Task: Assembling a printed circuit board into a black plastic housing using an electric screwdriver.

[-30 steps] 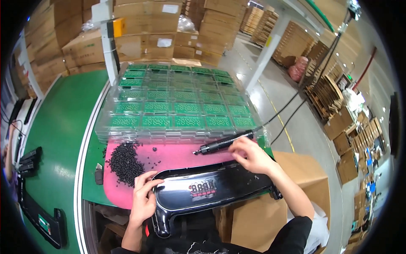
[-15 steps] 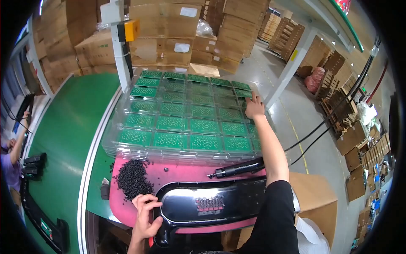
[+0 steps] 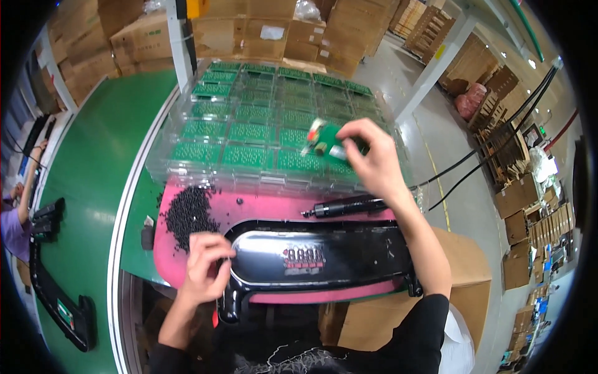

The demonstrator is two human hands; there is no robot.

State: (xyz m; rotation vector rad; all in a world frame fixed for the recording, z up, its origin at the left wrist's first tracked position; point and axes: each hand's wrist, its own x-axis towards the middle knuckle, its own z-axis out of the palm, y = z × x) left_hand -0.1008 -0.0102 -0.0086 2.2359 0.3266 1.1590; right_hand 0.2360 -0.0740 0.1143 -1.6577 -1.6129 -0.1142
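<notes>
A green circuit board (image 3: 330, 140) with small parts on it is held by its edge in my right hand (image 3: 377, 159), whose fingers are closed on it. The board is slightly blurred and sits above the clear plastic trays (image 3: 218, 169), where rows of green circuit boards (image 3: 249, 133) lie. My left hand (image 3: 202, 268) is at the left end of a glossy black plastic housing (image 3: 349, 252), fingers curled against its rim. The housing lies lengthwise on a pink mat (image 3: 261, 206) and has a row of small display-like openings near its middle.
A heap of small black pieces (image 3: 187, 215) lies left on the mat. Behind the housing rests a black power screwdriver (image 3: 349, 206). A green conveyor (image 3: 93, 206) runs at left, carrying another black housing (image 3: 56, 299); a co-worker's arm (image 3: 28, 187) is beyond. A cardboard box (image 3: 464, 262) stands at right.
My right hand has come from the tray's far right corner toward me and left, now with a circuit board in it. My left hand stays at the housing's end. The view has tilted.
</notes>
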